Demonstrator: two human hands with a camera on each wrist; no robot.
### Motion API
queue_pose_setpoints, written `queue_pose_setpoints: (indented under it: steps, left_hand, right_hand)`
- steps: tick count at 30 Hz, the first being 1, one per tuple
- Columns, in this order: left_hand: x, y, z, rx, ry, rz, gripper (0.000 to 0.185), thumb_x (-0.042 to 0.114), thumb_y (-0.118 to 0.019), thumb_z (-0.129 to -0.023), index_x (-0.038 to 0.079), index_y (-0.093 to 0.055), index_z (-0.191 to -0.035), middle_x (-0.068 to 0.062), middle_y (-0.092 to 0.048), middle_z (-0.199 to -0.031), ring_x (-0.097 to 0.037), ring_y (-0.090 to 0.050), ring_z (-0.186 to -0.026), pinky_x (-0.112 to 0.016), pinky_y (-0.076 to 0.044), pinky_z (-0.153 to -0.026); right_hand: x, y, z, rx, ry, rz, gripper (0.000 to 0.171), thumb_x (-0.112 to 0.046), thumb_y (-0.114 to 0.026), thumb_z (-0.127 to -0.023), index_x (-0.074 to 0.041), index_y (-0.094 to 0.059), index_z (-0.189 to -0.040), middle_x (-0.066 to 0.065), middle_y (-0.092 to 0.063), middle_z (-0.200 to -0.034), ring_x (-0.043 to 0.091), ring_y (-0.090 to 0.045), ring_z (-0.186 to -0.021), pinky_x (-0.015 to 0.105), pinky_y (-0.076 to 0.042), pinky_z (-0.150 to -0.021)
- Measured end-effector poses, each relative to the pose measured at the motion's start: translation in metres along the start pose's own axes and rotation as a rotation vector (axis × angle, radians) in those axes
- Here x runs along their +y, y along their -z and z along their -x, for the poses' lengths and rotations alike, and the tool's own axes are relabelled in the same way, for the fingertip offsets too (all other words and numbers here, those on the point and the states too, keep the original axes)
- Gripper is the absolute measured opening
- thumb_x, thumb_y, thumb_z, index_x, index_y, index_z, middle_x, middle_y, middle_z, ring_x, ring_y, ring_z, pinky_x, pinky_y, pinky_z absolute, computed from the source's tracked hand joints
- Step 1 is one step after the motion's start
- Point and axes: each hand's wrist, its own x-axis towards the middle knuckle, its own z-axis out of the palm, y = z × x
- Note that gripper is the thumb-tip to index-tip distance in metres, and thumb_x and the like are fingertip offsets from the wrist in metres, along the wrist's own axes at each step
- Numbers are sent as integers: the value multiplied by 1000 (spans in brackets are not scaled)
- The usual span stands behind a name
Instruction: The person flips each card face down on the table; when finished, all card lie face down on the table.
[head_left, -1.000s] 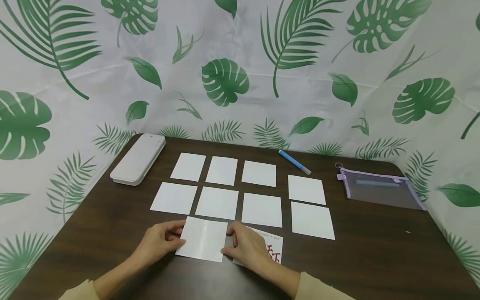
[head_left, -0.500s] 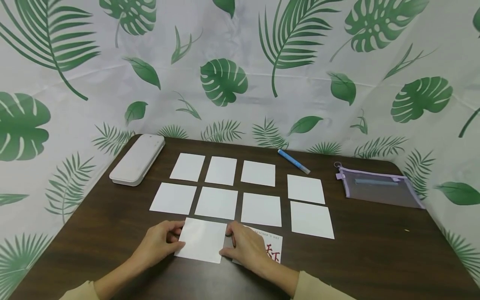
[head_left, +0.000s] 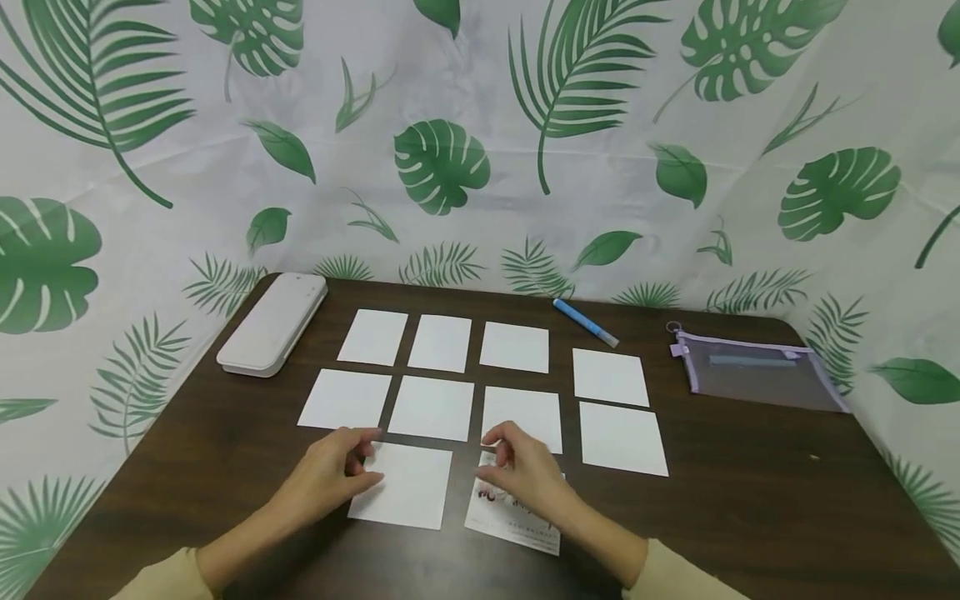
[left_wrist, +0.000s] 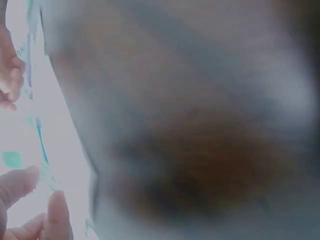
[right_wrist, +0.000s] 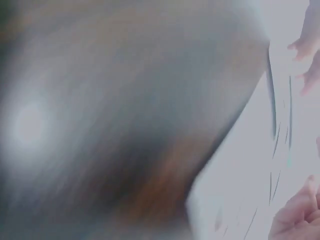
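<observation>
Far left on the dark brown wooden table (head_left: 750,500), a white rounded plastic case (head_left: 273,323) is laid with its long axis running away from the viewer; no label can be read on it. A grid of blank white square cards (head_left: 442,375) is set out in rows at the table's middle, no writing seen on any.

The left hand (head_left: 330,475) is seen in the head view at the left edge of the nearest blank white card (head_left: 408,487), fingers loosely curled, nothing gripped; whether the fingertips touch the card cannot be told. That card lies flat at the near edge of the table, below the grid, edges roughly square to the rows.

Just beside it, the right hand (head_left: 525,475) is held over a printed white card with red characters (head_left: 502,521). Its fingers are curled, thumb near forefinger; whether the card is pinched cannot be told. The print is partly covered and is not legible. The card is tilted slightly against the grid.

Further right, a blue pen (head_left: 585,322) is laid diagonally, cap toward the back left. A clear zip pouch with lilac trim (head_left: 757,379) is laid lengthwise at far right.

Both wrist views are blurred: only fingertips and pale smears are shown, so the layout is given by the head view alone.
</observation>
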Motion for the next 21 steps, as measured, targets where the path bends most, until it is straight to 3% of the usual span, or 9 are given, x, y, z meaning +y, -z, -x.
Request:
queue_pose_setpoints:
  steps: [4,9,15,21]
  left_hand:
    - [18,-12,-17,-107,-137,49,46,6,-78,-74,-5,-61,-115,-5,-61,-88,-5,-56,-69,-19,-46,-55]
    - [38,-39,-35,-266,-222,100,46,5,-76,-74,-5,-60,-116,-5,-62,-88,-5,-56,-68,-18,-48,-57]
    - [51,-64,-52,-352,-276,72,51,6,-80,-71,-5,-60,-116,-5,-60,-85,-4,-52,-63,-17,-47,-59]
    - [56,-73,-58,-398,-275,19,53,6,-82,-68,-3,-60,-115,0,-57,-77,-1,-48,-59,-16,-45,-57]
  right_hand:
    - [22,27,11,16,-86,-29,27,-7,-75,-77,-3,-61,-100,-4,-50,-71,4,-42,-56,18,-36,-49]
    - [40,43,27,-15,-119,-5,31,-8,-78,-74,-3,-61,-99,-1,-50,-73,4,-43,-59,19,-38,-51]
    - [49,49,39,-16,-40,80,35,-9,-81,-69,-3,-60,-97,-1,-49,-76,2,-42,-60,18,-40,-52]
    - [53,48,43,-10,-5,155,41,-10,-84,-65,-5,-58,-96,-2,-47,-78,3,-39,-63,19,-38,-54]
